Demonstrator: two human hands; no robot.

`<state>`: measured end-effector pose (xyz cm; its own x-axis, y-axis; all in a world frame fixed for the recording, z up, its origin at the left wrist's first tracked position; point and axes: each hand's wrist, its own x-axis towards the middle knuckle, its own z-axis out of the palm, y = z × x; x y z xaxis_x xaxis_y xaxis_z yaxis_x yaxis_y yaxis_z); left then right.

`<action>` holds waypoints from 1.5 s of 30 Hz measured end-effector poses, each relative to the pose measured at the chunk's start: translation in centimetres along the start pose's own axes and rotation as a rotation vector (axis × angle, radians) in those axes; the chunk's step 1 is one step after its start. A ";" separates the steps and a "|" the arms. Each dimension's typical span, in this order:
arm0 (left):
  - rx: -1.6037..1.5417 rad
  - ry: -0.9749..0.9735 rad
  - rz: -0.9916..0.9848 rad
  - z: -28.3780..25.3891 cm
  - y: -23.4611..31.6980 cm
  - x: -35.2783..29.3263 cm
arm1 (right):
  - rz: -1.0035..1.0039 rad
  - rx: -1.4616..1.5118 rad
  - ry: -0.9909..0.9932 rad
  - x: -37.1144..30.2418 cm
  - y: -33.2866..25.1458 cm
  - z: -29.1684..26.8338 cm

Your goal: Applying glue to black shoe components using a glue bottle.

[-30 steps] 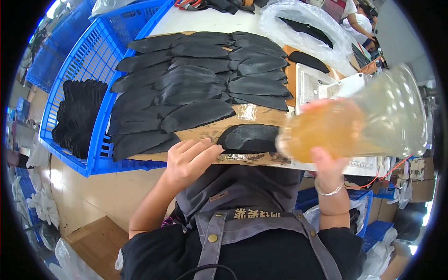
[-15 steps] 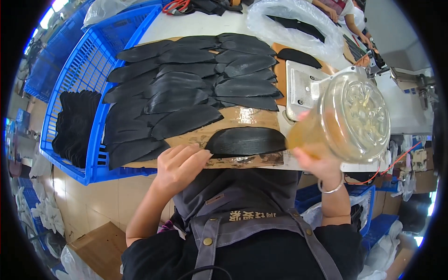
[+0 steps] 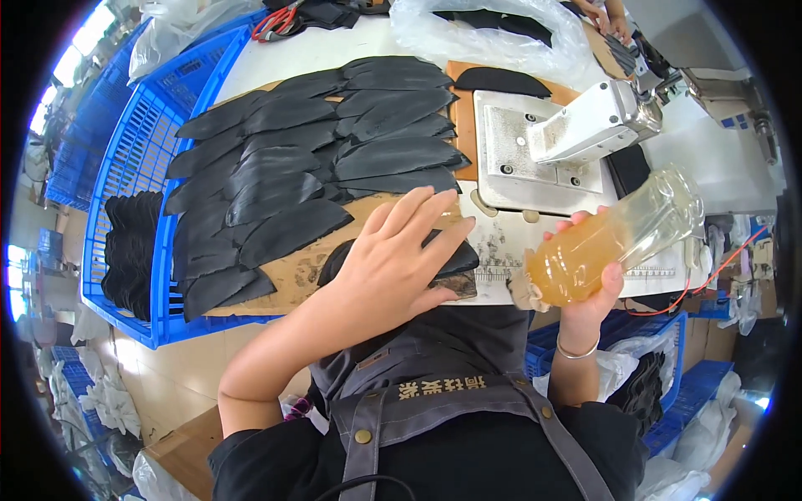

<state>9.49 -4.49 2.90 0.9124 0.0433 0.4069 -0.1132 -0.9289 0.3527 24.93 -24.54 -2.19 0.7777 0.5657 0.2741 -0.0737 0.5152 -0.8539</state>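
Observation:
A clear plastic bottle [image 3: 589, 250] with amber liquid in its neck end lies tilted in my right hand [image 3: 595, 305], fingers wrapped round it. Its crusted, tan mouth [image 3: 526, 292] points down to the left, beside the table's front edge. My left hand [image 3: 393, 255] is spread, palm down, over a single curved black piece [image 3: 458, 259]; whether it touches cannot be told, and most of the piece is hidden. Beyond it, overlapping rows of similar black pieces [image 3: 288, 167], some with a sheen, cover a brown cardboard sheet [image 3: 368, 213].
A blue crate [image 3: 138, 321] with stacked black pieces [image 3: 132, 255] stands at the left. Right of the rows is a white machine [image 3: 597, 125]. Scissors with red handles [image 3: 276, 23] and a clear plastic bag [image 3: 409, 37] lie at the back, near another person's hand [image 3: 618, 29].
My left hand has moved right from the piece's left end and opened over it. The bottle has turned so its side now shows, its mouth lower. The view has shifted somewhat right.

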 end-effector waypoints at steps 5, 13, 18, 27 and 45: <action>-0.036 -0.112 0.025 0.8 -0.8 1.0 | 0.045 -0.007 -0.070 -0.2 0.4 -0.1; -0.162 -0.007 -0.141 0.8 -1.1 1.0 | 0.117 0.058 -0.113 0.1 0.1 1.4; -0.180 0.059 -0.185 0.9 -1.8 0.7 | 0.307 0.168 -0.223 0.8 -0.2 3.9; -0.324 0.039 -0.209 1.4 -2.3 0.9 | 0.409 0.402 -0.370 1.0 0.9 5.2; 0.091 0.714 -0.320 -5.6 -7.0 1.8 | 0.481 0.365 -0.301 0.5 1.6 3.1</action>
<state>9.69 4.19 5.87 0.4179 0.5112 0.7510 0.1729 -0.8563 0.4867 23.21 -21.44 -2.03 0.4019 0.9139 0.0572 -0.6159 0.3160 -0.7216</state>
